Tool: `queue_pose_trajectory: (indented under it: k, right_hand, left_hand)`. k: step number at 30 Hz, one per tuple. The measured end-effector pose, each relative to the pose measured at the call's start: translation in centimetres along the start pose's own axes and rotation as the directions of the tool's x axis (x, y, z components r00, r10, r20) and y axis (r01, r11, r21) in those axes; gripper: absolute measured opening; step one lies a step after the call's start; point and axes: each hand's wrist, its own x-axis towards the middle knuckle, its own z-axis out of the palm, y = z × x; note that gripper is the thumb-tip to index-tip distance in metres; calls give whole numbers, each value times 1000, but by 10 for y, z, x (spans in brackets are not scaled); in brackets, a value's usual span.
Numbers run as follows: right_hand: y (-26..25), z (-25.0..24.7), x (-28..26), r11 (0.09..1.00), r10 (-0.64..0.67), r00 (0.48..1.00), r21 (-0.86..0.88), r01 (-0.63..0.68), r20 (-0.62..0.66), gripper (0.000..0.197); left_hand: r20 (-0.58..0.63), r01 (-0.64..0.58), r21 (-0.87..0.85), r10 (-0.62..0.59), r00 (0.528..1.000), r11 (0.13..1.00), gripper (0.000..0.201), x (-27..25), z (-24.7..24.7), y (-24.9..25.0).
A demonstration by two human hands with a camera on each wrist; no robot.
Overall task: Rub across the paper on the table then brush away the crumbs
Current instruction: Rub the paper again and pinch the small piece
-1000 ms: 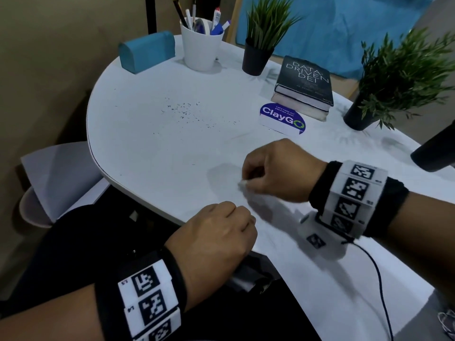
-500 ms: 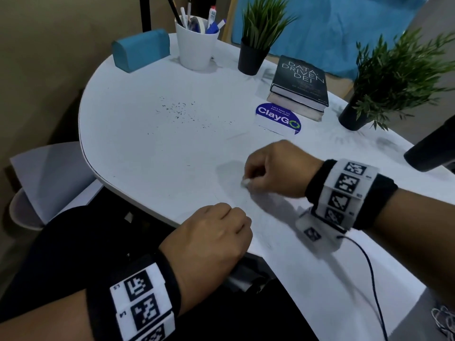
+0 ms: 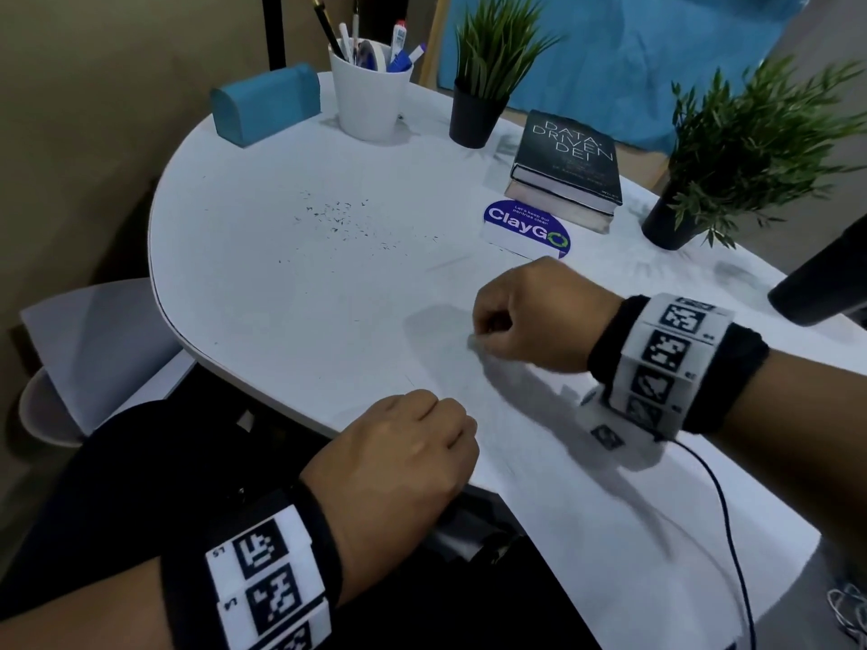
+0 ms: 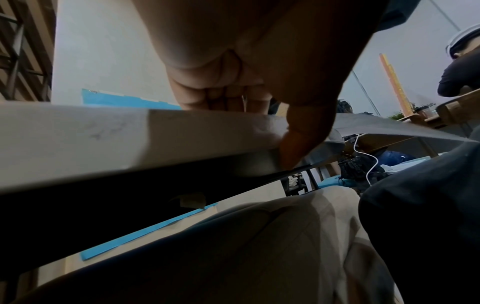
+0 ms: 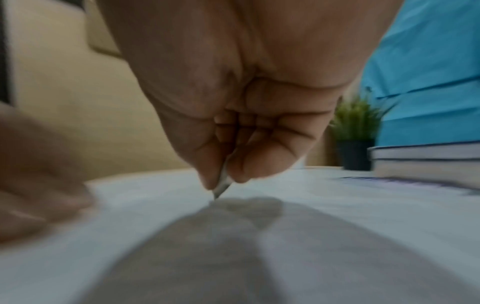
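Note:
A white sheet of paper [image 3: 563,499] lies on the white table [image 3: 258,283] at its near edge. My right hand [image 3: 478,341] pinches a small white eraser [image 3: 473,342] between thumb and fingers. The eraser [image 5: 222,185] touches the paper with its tip [image 5: 337,205], and the picture is blurred by motion. My left hand [image 3: 462,429] sits as a fist on the paper's near corner. In the left wrist view its fingers [image 4: 228,98] curl on top and the thumb [image 4: 303,139] pinches the paper's edge [image 4: 389,127] at the table's rim. Dark crumbs [image 3: 338,218] lie scattered at the far left.
At the back stand a teal box [image 3: 265,103], a white pen cup [image 3: 368,91], two potted plants [image 3: 483,82] [image 3: 732,147] and stacked books [image 3: 565,166]. A ClayGo sign [image 3: 528,227] lies beyond my right hand. A black cable [image 3: 722,509] trails from my right wrist.
My right hand with the eraser has shifted a little back and forth over the same spot on the paper. The left hand has stayed at the table's edge.

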Motion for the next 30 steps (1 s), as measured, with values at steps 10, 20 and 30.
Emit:
queue_pose_trajectory:
  k: [10,20,30]
  right_hand:
    - [4,-2,7,998,55,998,-4,-56,-20,11]
    - [6,-8,13,969,156,987,188,-160,39,8]
    - [27,-5,-16,850,259,966,471,-236,17,10]
  left_hand:
    - [18,-1,-32,2,1000,999,23,-1,2,-1]
    - [-1,6,-35,-6,1000,999,21,0,0,0]
    - [88,117,-192,-102,991,974,43,-2,-4,-5]
